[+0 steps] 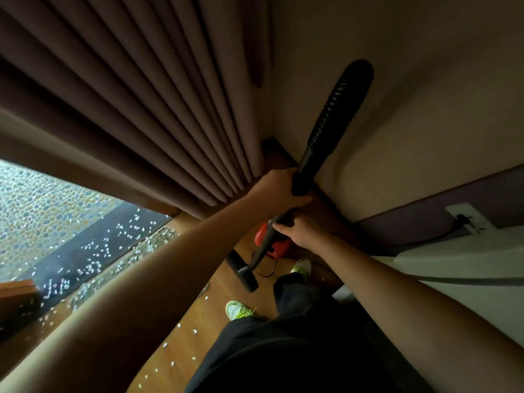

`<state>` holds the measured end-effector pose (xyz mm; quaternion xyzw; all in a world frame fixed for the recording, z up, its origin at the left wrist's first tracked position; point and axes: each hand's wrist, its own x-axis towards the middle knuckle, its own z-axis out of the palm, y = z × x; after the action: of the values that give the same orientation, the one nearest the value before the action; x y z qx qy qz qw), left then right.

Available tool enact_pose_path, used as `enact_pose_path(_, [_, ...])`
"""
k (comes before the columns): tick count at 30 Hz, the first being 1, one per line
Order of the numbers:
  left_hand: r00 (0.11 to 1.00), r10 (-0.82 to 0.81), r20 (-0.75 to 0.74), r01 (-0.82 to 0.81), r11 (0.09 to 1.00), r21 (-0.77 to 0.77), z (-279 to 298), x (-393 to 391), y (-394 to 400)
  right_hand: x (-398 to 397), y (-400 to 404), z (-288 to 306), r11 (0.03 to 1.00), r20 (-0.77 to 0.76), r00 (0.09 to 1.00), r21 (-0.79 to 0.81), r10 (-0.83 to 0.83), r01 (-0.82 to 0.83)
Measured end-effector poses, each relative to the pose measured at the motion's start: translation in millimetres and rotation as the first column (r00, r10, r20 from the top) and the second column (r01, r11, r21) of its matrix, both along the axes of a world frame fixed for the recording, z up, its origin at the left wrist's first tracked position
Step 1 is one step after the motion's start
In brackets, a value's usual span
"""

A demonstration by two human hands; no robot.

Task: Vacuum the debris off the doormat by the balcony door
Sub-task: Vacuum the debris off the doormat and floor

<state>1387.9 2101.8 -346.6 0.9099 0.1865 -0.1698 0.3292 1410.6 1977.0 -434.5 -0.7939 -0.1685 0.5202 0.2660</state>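
My left hand (279, 185) grips the black cuff where the ribbed vacuum hose (336, 109) meets the wand. Just below it, my right hand (300, 228) grips the black wand (262, 251). The wand runs down to a black floor nozzle (242, 270) lifted over the wooden floor. A red vacuum body (279, 245) sits on the floor under my hands. The dark doormat (93, 248) lies at the left by the balcony door, strewn with white debris (90, 246).
Brown pleated curtains (147, 103) hang at the left and centre. A beige wall (411, 95) fills the right, with a socket and plug (463, 218) low on it. White scraps (173, 344) dot the wooden floor near my feet (236, 309). A white surface (467, 268) stands right.
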Motion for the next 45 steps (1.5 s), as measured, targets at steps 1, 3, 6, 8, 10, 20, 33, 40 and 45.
enact_pose_path(1, [1.000, 0.003, -0.006, -0.002, 1.000, 0.014, -1, -15, 6, -13, 6, 2, 1.000, 0.003, 1.000, 0.021, 0.010, -0.010])
enact_pose_path(3, [0.999, 0.035, -0.022, -0.035, 0.999, 0.023, -4, -49, 17, -41, 19, 10, 0.997, 0.014, 0.998, 0.052, 0.054, -0.055])
enact_pose_path(6, [0.992, 0.103, -0.069, -0.101, 0.994, 0.038, -6, -104, 30, -85, 39, 16, 0.992, -0.007, 0.994, 0.058, 0.108, -0.108])
enact_pose_path(8, [0.989, 0.122, -0.085, -0.119, 0.992, 0.048, -5, -135, 36, -114, 52, 20, 0.989, -0.030, 0.989, 0.051, 0.143, -0.141])
enact_pose_path(10, [0.989, 0.122, -0.087, -0.117, 0.991, 0.064, -3, -161, 41, -140, 61, 20, 0.990, -0.053, 0.989, 0.041, 0.140, -0.138])
enact_pose_path(20, [0.932, 0.356, 0.072, -0.326, 0.908, -0.262, -28, -265, 52, -200, 72, 17, 0.985, -0.031, 0.987, 0.079, 0.156, -0.153])
enact_pose_path(33, [0.338, 0.778, -0.529, -0.913, 0.136, -0.384, -131, -340, 1, -145, 56, 1, 0.988, -0.232, 0.969, 0.147, 0.079, -0.045])
enact_pose_path(40, [-0.107, 0.533, -0.839, -0.565, -0.727, -0.391, -163, -278, -29, -117, 60, -26, 0.948, -0.203, 0.947, 0.251, 0.247, -0.194])
enact_pose_path(45, [-0.266, 0.403, -0.875, -0.265, -0.904, -0.336, -181, -246, -6, -103, 73, -37, 0.925, -0.240, 0.912, 0.268, 0.334, -0.268])
